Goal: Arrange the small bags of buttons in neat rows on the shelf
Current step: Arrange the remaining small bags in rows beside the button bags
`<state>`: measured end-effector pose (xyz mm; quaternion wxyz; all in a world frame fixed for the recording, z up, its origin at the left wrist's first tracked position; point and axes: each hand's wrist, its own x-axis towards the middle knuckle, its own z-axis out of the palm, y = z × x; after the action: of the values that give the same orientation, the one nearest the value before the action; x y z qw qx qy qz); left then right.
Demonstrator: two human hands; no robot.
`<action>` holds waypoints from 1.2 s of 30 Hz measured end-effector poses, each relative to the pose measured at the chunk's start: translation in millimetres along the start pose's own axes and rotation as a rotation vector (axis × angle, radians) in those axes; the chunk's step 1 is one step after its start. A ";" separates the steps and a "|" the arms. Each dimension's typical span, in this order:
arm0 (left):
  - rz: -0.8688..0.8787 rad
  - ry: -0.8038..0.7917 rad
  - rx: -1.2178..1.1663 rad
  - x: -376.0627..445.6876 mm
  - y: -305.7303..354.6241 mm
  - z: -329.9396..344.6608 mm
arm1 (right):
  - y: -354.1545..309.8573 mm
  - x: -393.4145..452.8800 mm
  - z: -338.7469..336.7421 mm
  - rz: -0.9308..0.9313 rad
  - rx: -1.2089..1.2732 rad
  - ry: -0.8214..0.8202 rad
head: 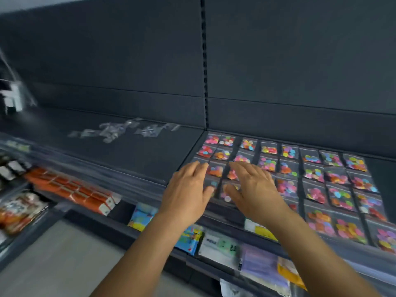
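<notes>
Several small clear bags of coloured buttons (289, 168) lie flat in rows on the dark shelf (150, 155), filling its right section. My left hand (186, 189) hovers at the left edge of the rows with fingers straight, holding nothing. My right hand (250, 187) is spread over the front-left bags, fingers extended, and hides a few of them. Whether either hand touches a bag is unclear. A loose cluster of clear bags (126, 130) lies on the shelf's left section near the back.
A clear plastic lip (107, 179) runs along the shelf's front edge. Below it, a lower shelf holds orange packs (70, 189), colourful packets (190, 239) and white and yellow packs (257, 254). The dark back panel (128, 61) rises behind. Pale floor shows at lower left.
</notes>
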<state>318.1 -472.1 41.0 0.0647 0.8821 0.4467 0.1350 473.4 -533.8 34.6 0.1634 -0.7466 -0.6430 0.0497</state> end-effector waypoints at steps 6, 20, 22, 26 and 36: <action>-0.087 0.031 0.024 -6.5 -89.9 -25.7 | -77.0 50.9 26.2 -0.100 0.015 -0.031; -0.187 0.058 -0.028 91.5 -242.7 -32.8 | -155.4 224.3 86.8 -0.178 0.064 -0.100; -0.182 0.030 -0.035 115.1 -259.1 -28.6 | -158.6 252.0 96.4 -0.148 0.080 -0.127; -0.163 -0.048 -0.032 157.5 -283.7 -14.6 | -157.6 297.9 116.9 -0.104 0.077 -0.180; -0.066 -0.308 -0.022 231.7 -317.2 23.3 | -146.9 344.3 150.6 -0.048 0.015 -0.285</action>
<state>211.4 -97.3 -13.9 0.1464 0.8764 0.4588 0.0008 349.9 -153.0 -15.3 0.0770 -0.7153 -0.6768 0.1560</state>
